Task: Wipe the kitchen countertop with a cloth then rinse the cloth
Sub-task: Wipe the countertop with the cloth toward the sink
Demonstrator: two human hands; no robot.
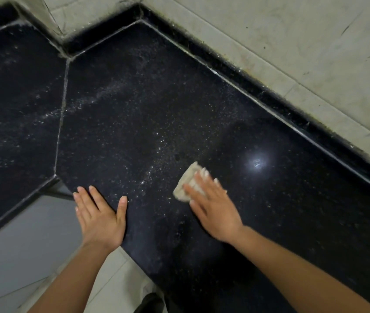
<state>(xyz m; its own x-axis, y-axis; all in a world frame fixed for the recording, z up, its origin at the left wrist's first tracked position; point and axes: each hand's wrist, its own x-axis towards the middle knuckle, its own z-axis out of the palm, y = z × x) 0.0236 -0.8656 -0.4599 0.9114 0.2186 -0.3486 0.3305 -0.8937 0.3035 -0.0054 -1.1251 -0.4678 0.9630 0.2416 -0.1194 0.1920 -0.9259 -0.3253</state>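
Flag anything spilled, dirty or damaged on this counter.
White powdery residue streaks the black countertop, running diagonally across the slab seam down towards the cloth. Dark grime lines the wall tile edge behind.

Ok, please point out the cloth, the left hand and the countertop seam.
cloth (186,177): head view, its uncovered folded part.
left hand (100,216): head view, back of the hand.
countertop seam (63,105): head view, pale joint line between slabs.

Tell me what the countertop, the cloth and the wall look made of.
Countertop: likely polished black granite; glossy, speckled, with a bright reflection.
Cloth: soft beige fabric, apparently; crumpled under the right hand.
Wall: pale tiles, perhaps ceramic or stone; joint lines show.
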